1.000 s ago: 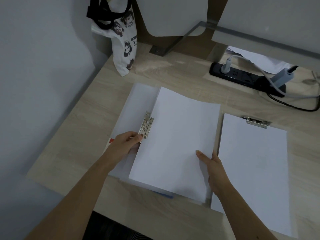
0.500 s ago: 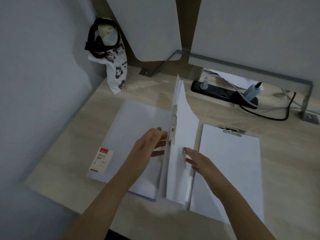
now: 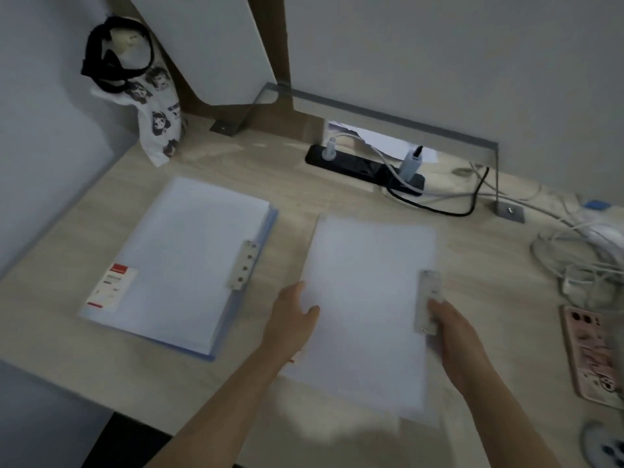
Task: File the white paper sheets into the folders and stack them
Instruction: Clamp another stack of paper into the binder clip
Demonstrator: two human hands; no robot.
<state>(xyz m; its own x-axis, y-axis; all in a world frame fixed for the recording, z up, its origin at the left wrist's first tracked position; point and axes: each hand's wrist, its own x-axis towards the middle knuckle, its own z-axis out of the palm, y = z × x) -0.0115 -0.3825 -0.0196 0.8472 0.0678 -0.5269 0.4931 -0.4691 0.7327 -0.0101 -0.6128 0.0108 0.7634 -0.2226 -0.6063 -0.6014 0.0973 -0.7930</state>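
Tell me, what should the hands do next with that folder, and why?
Probably lift the right folder and lay it on the left folder. Both look closed, the left hand and right hand grip the right one's edges, and the two are apart, not yet stacked.

On the desk (image 3: 290,187), taking the right folder (image 3: 368,309) as centre: left folder (image 3: 182,265) to its left, power strip (image 3: 364,168) behind, bag (image 3: 148,106) far behind-left, and to the right the phone (image 3: 589,352) and cables (image 3: 587,251)

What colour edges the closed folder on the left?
Light blue, along that folder; seen in the head view.
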